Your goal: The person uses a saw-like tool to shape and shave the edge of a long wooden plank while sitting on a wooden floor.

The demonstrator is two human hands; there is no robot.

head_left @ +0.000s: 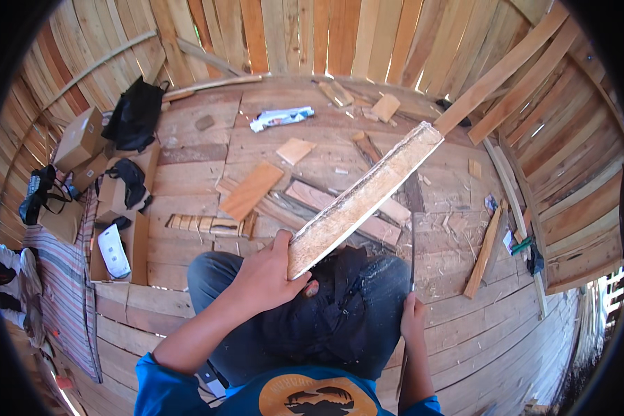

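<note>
My left hand [267,274] is closed round the near end of a long wooden board [367,197]. The board slants up and away to the right above my lap, with a rough, bark-edged face and a pale cut edge. Beside my right knee, my right hand [414,319] is closed round the lower part of a long thin blade [413,253]. It stands upright and shows almost edge-on, so its exact kind is hard to make out. Blade and board are apart at my hands. Dark cloth [326,312] lies across my lap, sprinkled with wood bits.
Loose planks [312,194], a flat board [252,191] and shavings litter the floor ahead. A wooden strip [485,253] lies to the right, near a leaning wooden panel [582,222]. Cardboard boxes [137,243], a black bag [135,111] and a striped mat [62,298] are on the left.
</note>
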